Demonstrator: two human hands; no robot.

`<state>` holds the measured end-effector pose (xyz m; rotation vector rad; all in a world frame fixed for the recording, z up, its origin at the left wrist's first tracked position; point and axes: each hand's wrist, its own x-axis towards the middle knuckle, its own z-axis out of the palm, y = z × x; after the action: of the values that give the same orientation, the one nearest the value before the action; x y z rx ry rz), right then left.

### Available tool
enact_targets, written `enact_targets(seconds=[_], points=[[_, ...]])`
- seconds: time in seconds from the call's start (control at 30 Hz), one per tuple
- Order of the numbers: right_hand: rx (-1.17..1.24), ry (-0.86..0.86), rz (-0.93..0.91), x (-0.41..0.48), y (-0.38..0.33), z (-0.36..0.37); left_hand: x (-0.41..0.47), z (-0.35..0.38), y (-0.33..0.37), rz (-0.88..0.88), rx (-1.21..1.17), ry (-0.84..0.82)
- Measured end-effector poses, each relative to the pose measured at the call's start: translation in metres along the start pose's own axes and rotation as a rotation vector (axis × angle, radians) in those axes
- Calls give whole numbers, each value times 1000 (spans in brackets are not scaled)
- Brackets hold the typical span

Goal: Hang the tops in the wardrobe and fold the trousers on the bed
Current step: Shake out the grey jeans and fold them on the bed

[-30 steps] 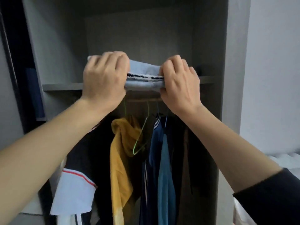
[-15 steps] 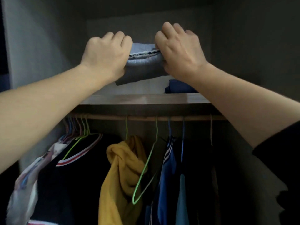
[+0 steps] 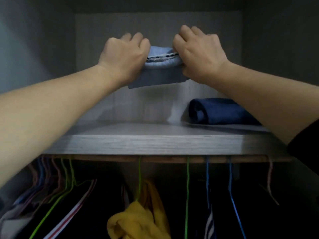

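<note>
Folded light-blue jeans (image 3: 158,73) hang in the air inside the wardrobe's upper compartment, well above the grey shelf (image 3: 155,144). My left hand (image 3: 124,56) grips their left end and my right hand (image 3: 198,54) grips their right end, both fists closed on the cloth. One lower flap of the jeans droops below my hands. A folded dark-blue pair of trousers (image 3: 219,111) lies on the shelf at the right, partly hidden behind my right forearm.
Under the shelf runs a wooden rail (image 3: 164,159) with coloured wire hangers. A yellow hooded top (image 3: 138,219), a dark top with red and white trim (image 3: 74,204) and blue tops (image 3: 210,221) hang there. The shelf's left half is bare.
My hands have carried the folded jeans deeper into the upper compartment, above the shelf. The view has closed in on the shelf, and the dark-blue trousers at the right show more fully.
</note>
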<state>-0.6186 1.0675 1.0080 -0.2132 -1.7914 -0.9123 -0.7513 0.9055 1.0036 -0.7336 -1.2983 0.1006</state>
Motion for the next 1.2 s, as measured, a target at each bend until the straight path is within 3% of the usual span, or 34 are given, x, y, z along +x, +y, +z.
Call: enact_targets(seconds=[0.07,0.1,0.2,0.23,0.27,0.53,0.7,0.77,0.97,1.2], points=[[32,-65,-2,3,-4,20,1,16,5,-28,-75,-139],[80,-162,-26,1,-7,32,-2,24,10,-21,-127,-298],[330,-763,-100,-16,-21,59,-20,46,28,15,-396,-1071],[376,-928,-115,-23,-24,64,-27,57,31,24,-461,-1260],[398,-1007,-131,-27,-25,67,-32,63,31,27,-500,-1337],[487,-999,-77,-24,-18,60,-33,50,29,-81,-596,-1284],[329,-630,50,-31,12,34,-13,10,24,-190,-411,-715],[273,-500,104,-44,21,19,-9,-8,29,-211,-356,-569],[292,-380,175,-105,34,-23,-26,-67,57,-337,-382,-475],[441,-121,342,-162,30,-67,-57,-151,112,-487,-471,-211]])
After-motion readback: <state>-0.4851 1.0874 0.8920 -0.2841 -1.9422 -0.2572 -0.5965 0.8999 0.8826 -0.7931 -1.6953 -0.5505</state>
